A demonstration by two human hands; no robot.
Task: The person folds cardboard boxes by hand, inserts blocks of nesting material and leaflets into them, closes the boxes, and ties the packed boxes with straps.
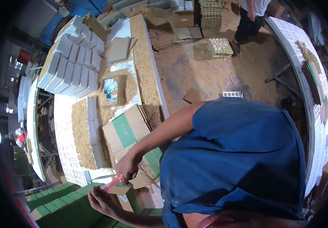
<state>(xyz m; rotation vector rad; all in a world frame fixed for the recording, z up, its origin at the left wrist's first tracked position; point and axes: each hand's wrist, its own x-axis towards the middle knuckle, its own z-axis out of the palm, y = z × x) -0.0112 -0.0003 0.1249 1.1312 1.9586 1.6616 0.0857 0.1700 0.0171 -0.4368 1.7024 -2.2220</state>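
My right hand (128, 168) and my left hand (100, 199) are close together at the lower left, with a length of pink plastic strapping (113, 183) stretched between them. Both sets of fingers are closed on it. A thin pointed blade-like object (102, 177) sticks out from my right hand; its kind cannot be told. More reddish strap (149, 178) hangs behind this hand over flattened cardboard with green bands (125, 129). Just beneath the hands stands a brown and green carton (125, 198) with a small coloured label.
Green-topped cartons (60, 202) stand in rows at the lower left. White foam boxes (72, 62) are stacked on the husk-strewn table, near an open carton of packets (112, 89). Egg trays (219, 48) rest on the floor beside another person (249, 22). A long white table (303, 77) runs along the right.
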